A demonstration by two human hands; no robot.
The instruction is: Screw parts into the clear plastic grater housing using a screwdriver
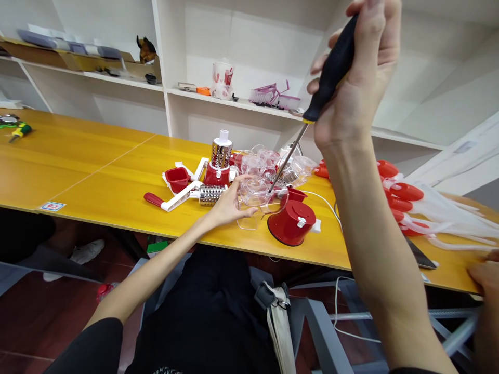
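My left hand (234, 203) is closed on a clear plastic part (255, 191) with round openings, held above the table. My right hand (366, 78) is raised high and wrapped round the black handle of a screwdriver (333, 67). Its long metal shaft slants down and its tip reaches the clear part. Just below and to the right, a red base (293, 222) rests on the table. Left of my left hand lie a metal grater drum (211, 195) and a crank with a red handle (154, 200). Behind them stands another drum (221, 153) on a red piece.
More clear plastic parts (302, 167) are heaped behind my hands. Red-and-white parts (405, 192) lie on the right, near another person's hand (485, 270). A red hopper (177, 179) sits on the left. White shelves (234, 101) hold assorted items behind the table.
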